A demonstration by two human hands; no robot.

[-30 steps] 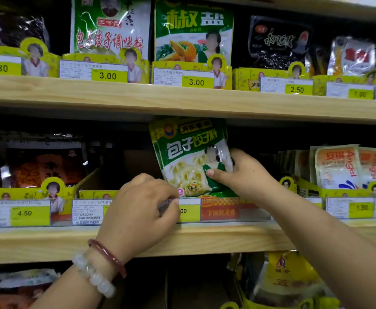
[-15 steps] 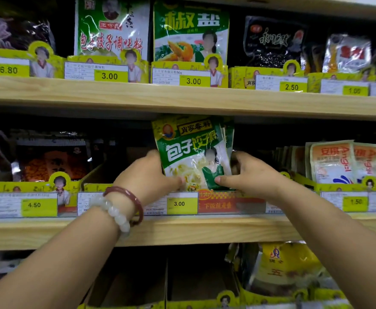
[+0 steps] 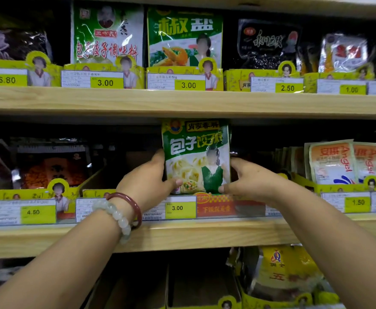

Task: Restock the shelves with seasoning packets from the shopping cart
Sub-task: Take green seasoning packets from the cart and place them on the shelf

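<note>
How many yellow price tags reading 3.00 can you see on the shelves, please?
3: two on the upper shelf, under the white-and-green packet and the green packet; one on the middle shelf below the held packet. Others may be hidden.

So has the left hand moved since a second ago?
Yes. The left hand rose from the 3.00 price tag to grip the green packet's left edge.

A grocery shop: wooden shelves (image 3: pixel 182 101) carry rows of packaged seasonings in yellow display trays (image 3: pixel 233 80), each fronted by price tags (image 3: pixel 105 82), probably in yuan.
</note>
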